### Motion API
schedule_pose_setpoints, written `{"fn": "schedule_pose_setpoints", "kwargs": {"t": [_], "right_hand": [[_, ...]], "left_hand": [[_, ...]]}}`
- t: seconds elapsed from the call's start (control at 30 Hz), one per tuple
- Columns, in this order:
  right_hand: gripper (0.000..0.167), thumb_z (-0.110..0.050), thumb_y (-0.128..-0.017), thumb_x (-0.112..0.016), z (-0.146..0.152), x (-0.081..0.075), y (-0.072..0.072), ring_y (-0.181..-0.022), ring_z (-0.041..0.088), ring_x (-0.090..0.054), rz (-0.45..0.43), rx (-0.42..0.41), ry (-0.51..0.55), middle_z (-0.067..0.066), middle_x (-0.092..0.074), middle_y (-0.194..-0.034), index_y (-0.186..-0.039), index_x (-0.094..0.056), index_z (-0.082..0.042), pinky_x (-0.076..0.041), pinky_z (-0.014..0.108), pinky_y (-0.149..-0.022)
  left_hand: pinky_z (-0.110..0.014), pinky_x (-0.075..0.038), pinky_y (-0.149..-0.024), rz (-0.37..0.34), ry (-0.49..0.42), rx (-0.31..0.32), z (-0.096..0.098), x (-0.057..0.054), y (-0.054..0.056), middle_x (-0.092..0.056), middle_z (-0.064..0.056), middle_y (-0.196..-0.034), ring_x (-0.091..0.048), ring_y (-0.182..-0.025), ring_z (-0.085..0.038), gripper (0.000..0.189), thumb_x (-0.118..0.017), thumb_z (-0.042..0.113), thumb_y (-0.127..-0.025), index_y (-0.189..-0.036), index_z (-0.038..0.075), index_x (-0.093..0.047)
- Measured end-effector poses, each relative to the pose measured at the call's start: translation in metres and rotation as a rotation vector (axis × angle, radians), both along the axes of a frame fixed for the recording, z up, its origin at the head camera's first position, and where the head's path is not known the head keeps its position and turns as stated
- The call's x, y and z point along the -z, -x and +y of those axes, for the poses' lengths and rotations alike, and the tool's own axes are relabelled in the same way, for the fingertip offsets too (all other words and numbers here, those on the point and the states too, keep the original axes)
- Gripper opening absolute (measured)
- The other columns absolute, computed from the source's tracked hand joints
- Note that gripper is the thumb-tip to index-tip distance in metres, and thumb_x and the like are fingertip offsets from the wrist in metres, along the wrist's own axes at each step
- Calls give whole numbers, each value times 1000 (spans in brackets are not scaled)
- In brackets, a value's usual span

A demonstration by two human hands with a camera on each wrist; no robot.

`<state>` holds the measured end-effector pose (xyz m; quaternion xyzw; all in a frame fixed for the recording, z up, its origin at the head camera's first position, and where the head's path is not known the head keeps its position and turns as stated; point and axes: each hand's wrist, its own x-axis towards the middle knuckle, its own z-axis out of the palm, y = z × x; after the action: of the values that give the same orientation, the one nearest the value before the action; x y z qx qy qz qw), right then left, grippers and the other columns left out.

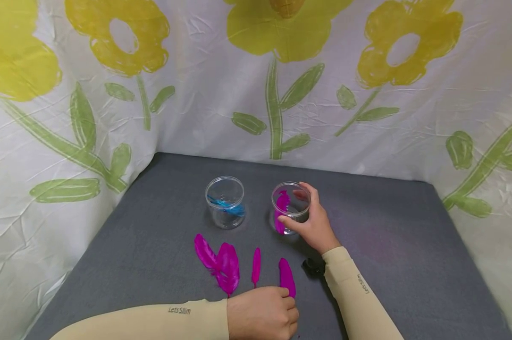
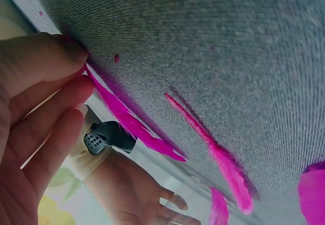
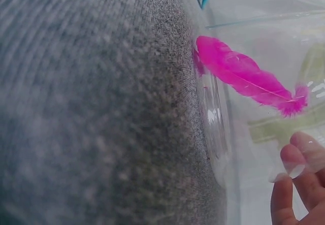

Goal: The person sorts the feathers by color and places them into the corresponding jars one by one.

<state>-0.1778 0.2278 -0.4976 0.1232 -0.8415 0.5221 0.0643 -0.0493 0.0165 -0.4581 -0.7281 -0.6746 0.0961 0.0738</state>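
One magenta feather (image 1: 287,278), at the gray cloth's (image 1: 154,236) near side, quill end pinched by the left hand (image 1: 262,314); one clear jar (image 1: 290,215), another magenta feather (image 1: 281,208) inside, gripped by the right hand (image 1: 317,226).

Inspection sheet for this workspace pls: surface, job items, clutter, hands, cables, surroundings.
Surface: dark grey cloth.
Job items: left jar, clear, holds blue plumage; right jar, clear, holds one magenta feather. On the cloth: magenta feather cluster, slim feather, rightmost feather.
Clutter: tiny magenta specks; black device at the right wrist.
Left hand: pinches the rightmost feather's quill end.
Right hand: grips the right jar.
Cables: nothing seen.
Surroundings: white fabric backdrop, yellow flower print.
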Motion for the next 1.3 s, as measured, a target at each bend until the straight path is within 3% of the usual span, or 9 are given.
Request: {"fn": "schedule_pose_setpoints", "kwargs": {"t": [0.47, 0.83, 0.97, 1.07, 1.3], "right_hand": [[102, -41, -86, -92, 0, -1, 0, -151, 22, -50, -1, -6, 1, 3, -55, -160, -164, -26, -37, -38, 65, -125], [103, -41, -86, -93, 0, 0, 0, -151, 22, -51, 4, 3, -5, 3, -56, -159, -164, -26, -36, -41, 62, -122], [103, -42, -87, -92, 0, 0, 0, -151, 23, -50, 4, 2, -6, 6, -56, -160, -165, -26, -35, -38, 64, -124], [103, -43, -87, -92, 0, 0, 0, -152, 23, -50, 6, 2, -9, 3, -56, -160, -165, -25, -37, -37, 64, -125], [103, -42, -87, -92, 1, 2, 0, -151, 23, -51, 10, 4, -13, 1, -56, -159, -165, -25, -36, -39, 64, -123]], "left_hand": [[-19, -54, -77, 110, -126, -7, 4, 7, -4, -72, 17, -101, -67, -90, 0, 23, -52, 31, -112, -103, 32, -74], [-21, -55, -85, 67, -54, -2, 9, 8, -2, -74, 17, -111, -69, -98, 0, 30, -45, 39, -116, -114, 34, -74], [-23, -55, -85, 109, -81, 5, 9, 8, -2, -74, 17, -109, -68, -96, -1, 29, -45, 37, -116, -112, 34, -73], [-23, -55, -84, 140, -126, -5, 9, 4, 0, -72, 17, -108, -67, -95, -1, 28, -45, 32, -116, -110, 33, -72], [-21, -54, -85, 133, -188, -77, 8, -14, 10, -70, 16, -107, -63, -92, -1, 24, -46, 27, -116, -113, 30, -70]]}}
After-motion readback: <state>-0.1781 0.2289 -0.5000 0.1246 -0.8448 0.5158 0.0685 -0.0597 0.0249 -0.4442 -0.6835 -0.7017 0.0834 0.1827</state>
